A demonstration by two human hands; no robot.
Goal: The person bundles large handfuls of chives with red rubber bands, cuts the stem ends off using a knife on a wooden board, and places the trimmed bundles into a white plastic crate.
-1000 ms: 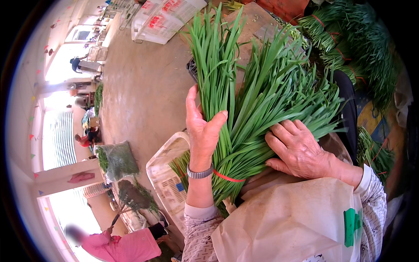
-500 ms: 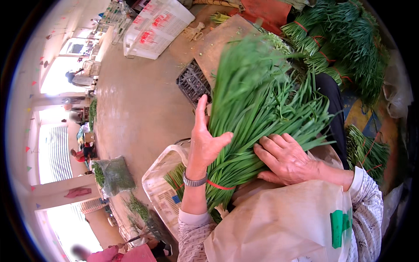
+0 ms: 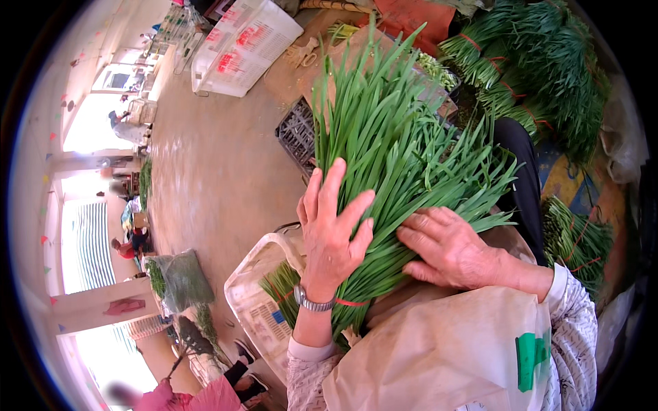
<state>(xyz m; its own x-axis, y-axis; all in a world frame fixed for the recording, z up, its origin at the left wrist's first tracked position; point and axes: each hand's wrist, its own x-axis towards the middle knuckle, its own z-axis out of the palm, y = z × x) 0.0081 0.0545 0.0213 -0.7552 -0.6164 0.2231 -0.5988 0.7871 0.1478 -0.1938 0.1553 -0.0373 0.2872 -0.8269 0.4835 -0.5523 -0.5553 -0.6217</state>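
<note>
A large bunch of long green chives (image 3: 411, 157) lies across my lap, its leaves fanning away from me. A red band (image 3: 351, 302) circles it near the base. My left hand (image 3: 334, 229) rests along the bunch's left side with its fingers spread, a metal-strapped watch (image 3: 312, 299) on that wrist. Against the right side of the leaves lies my right hand (image 3: 445, 246), fingers side by side and slightly bent, thumb apart. The fingertips of the right hand partly sink among the leaves. Below the bunch stands a white plastic basket (image 3: 240, 279) with another banded bunch (image 3: 279, 286) inside.
Several banded bunches (image 3: 528, 68) are piled at the far right, and one more bunch (image 3: 578, 236) lies nearer. Ahead are a board (image 3: 291, 79), a dark crate (image 3: 296, 133) and a white crate (image 3: 247, 48). A person in pink (image 3: 199, 397) works at lower left.
My left hand has turned and come down onto the leaves, where before it was upright at their side. The blurred, swinging leaf tips are now still and more spread. My right hand has barely moved.
</note>
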